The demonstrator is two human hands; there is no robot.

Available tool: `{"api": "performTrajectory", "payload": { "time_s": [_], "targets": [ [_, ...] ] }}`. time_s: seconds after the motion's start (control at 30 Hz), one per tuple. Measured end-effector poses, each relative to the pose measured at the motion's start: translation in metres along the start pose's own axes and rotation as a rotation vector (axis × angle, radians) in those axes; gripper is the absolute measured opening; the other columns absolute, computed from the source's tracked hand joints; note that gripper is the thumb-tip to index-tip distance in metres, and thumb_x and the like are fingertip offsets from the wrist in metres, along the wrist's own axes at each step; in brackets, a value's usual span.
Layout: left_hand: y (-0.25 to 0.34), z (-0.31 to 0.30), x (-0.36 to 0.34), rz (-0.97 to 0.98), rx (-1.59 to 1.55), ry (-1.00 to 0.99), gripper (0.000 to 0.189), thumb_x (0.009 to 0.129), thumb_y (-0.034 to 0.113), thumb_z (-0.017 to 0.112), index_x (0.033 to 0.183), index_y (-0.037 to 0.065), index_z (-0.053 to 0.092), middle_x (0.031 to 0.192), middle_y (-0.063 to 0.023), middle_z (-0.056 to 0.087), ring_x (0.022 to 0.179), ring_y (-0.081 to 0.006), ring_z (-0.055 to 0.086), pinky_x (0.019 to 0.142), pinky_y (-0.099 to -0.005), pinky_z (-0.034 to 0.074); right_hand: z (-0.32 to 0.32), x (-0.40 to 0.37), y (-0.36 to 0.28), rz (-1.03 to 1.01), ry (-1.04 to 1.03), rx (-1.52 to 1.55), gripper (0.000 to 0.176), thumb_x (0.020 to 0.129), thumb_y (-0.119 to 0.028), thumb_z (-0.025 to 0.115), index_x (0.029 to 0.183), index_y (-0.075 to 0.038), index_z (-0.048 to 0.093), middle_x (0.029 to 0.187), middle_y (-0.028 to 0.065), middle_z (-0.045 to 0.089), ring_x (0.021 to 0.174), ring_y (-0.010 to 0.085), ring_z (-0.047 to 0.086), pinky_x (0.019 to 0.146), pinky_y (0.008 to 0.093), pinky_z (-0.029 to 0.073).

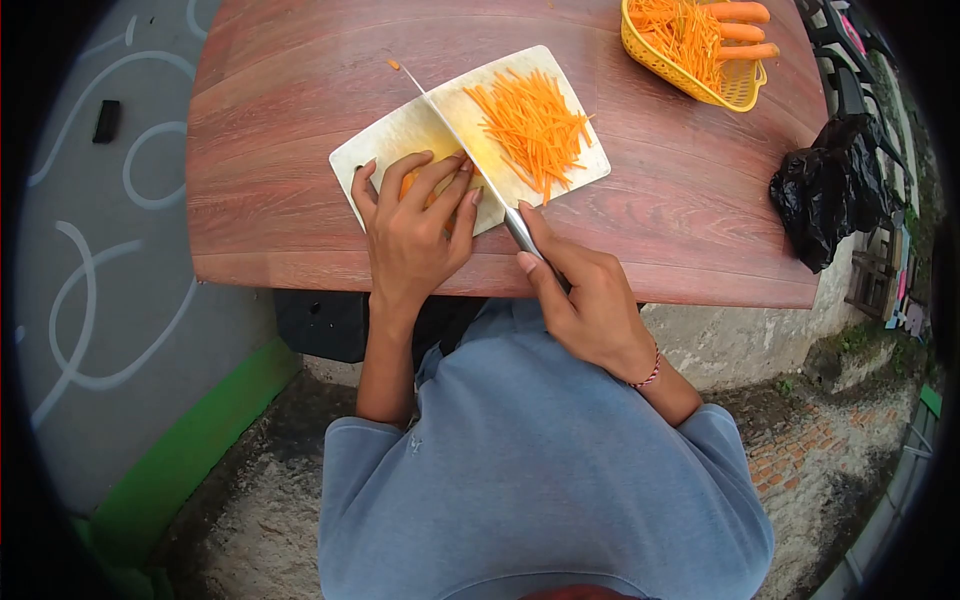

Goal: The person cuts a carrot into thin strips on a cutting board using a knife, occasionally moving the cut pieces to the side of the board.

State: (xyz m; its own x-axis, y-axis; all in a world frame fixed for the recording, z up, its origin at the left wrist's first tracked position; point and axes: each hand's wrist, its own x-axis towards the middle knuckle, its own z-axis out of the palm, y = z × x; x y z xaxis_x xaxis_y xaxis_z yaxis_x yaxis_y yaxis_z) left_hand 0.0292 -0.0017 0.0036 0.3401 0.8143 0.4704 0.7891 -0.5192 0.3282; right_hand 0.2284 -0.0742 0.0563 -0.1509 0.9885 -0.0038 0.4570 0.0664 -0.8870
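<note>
A person's left hand (412,232) bears down on a carrot piece (415,184), fingers curled and held close together over it, fingertips on the white cutting board (395,135). The piece is mostly hidden under the fingers, and only a sliver of orange shows, so its shape cannot be told. The right hand (588,295) is closed round the handle of a knife (462,150), forefinger stretched along the top. The blade runs diagonally across the board and lies right against the left fingertips. A beaded bracelet (651,376) circles the right wrist.

The board lies at an angle near the front edge of a reddish wood-grain table (290,90). On the far side of the blade from the left hand lies a loose heap of thin carrot strips (530,125). At the table's far right corner, well apart from both hands, a yellow basket (742,88) holds more strips and whole carrots (742,30). A black plastic bag (825,190) sits off the table's right edge.

To the left is a grey surface (100,290) painted with white curling lines and edged with a green strip (190,460). Rough, stony ground lies below.
</note>
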Motion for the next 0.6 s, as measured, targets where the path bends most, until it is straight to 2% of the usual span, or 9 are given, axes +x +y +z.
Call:
{"api": "performTrajectory", "payload": {
  "time_s": [0.17,0.27,0.4,0.57,0.6],
  "targets": [
    [-0.003,0.002,0.000,0.009,-0.013,-0.005,0.016,0.087,0.015,0.081,0.102,0.009,0.083,0.117,-0.0016,0.076,0.122,-0.0263,0.066,0.117,-0.0553,0.034,0.005,-0.004,-0.002,-0.039,0.003,-0.162,0.052,0.102,-0.010,0.066,0.151,0.003,0.056,0.084,0.0223,0.070,0.072,0.0398,0.070,0.066,0.0492,0.056],
    [-0.006,0.003,-0.003,0.017,-0.026,-0.025,0.018,0.088,0.018,0.080,0.103,0.009,0.083,0.117,0.0001,0.075,0.121,-0.0258,0.065,0.117,-0.0576,0.030,0.023,0.011,0.007,-0.088,0.038,-0.227,0.052,0.102,-0.013,0.066,0.150,0.003,0.056,0.081,0.0214,0.069,0.070,0.0393,0.070,0.064,0.0499,0.056],
    [-0.006,0.003,-0.003,0.009,-0.019,-0.028,0.018,0.088,0.018,0.080,0.103,0.010,0.083,0.117,0.0002,0.076,0.122,-0.0255,0.065,0.117,-0.0580,0.029,0.023,0.029,0.010,-0.134,0.054,-0.183,0.052,0.102,-0.015,0.066,0.150,0.003,0.056,0.080,0.0206,0.068,0.069,0.0388,0.069,0.064,0.0501,0.056],
    [-0.004,0.003,-0.004,0.000,0.011,-0.010,0.021,0.090,0.022,0.080,0.107,0.011,0.084,0.119,0.0030,0.078,0.122,-0.0239,0.065,0.119,-0.0585,0.027,0.009,0.020,0.013,-0.078,0.028,-0.043,0.048,0.103,-0.013,0.065,0.147,0.004,0.059,0.085,0.0249,0.069,0.077,0.0419,0.070,0.071,0.0501,0.055],
    [-0.002,0.002,-0.002,0.002,0.032,-0.010,0.023,0.089,0.021,0.081,0.110,0.013,0.084,0.119,0.0032,0.078,0.122,-0.0236,0.066,0.118,-0.0558,0.029,0.006,0.019,0.014,-0.079,0.026,-0.043,0.048,0.103,-0.013,0.065,0.147,0.004,0.059,0.085,0.0249,0.069,0.077,0.0419,0.070,0.071,0.0501,0.055]
  ]
}}
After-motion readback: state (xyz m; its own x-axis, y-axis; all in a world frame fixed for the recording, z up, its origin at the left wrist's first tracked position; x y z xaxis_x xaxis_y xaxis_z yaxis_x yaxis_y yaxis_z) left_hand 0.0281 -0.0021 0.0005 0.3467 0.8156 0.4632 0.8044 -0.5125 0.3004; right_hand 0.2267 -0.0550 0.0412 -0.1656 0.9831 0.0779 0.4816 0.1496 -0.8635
